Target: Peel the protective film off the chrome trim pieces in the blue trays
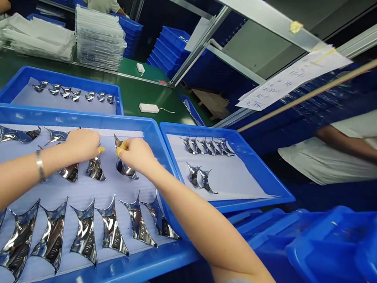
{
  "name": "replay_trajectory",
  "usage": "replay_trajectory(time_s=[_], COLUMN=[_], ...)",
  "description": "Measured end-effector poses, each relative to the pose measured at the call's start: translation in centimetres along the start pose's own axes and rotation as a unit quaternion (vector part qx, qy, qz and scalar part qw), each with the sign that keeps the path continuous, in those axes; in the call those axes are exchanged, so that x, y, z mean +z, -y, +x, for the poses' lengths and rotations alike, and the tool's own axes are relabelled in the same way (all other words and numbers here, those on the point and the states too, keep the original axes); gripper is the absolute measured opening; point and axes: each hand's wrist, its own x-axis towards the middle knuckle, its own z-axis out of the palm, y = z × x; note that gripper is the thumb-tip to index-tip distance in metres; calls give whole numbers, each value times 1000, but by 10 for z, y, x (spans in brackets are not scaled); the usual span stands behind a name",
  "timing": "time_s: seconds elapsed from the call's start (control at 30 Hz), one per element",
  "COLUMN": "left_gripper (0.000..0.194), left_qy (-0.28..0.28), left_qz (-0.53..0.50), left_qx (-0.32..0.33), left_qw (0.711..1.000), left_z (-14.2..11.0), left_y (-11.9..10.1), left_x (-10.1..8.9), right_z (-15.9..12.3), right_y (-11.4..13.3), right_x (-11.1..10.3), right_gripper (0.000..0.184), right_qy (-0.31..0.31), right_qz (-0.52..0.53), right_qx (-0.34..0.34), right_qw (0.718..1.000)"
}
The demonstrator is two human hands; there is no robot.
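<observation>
Two chrome pieces — left hand, right hand

Mirror-silver curved parts lie on a pale lilac sheet in a bright blue tray, beside yellow finger cots.

Shiny chrome curved triangular pieces

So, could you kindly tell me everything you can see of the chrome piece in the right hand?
The chrome piece is a thin, mirror-bright curved part tapering to a point. It stands tilted in the large blue tray, its wider end down on the pale sheet and its point up and to the left. The yellow-capped fingertips of the right hand hold it near the point. Its finish looks like polished metal.
</observation>
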Motion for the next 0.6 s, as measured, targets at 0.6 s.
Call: replay_trajectory(time_s=[0.6], left_gripper=[23], left_qy=[-143], left_qz=[-305], left_qx=[82], left_qw=[938], left_z=[-39], left_y=[56], left_x=[-26], right_z=[10], right_y=[14], right_x=[16], right_gripper=[25], right_qy=[89], right_qz=[-142], right_qx=[-12], right_qw=[986])
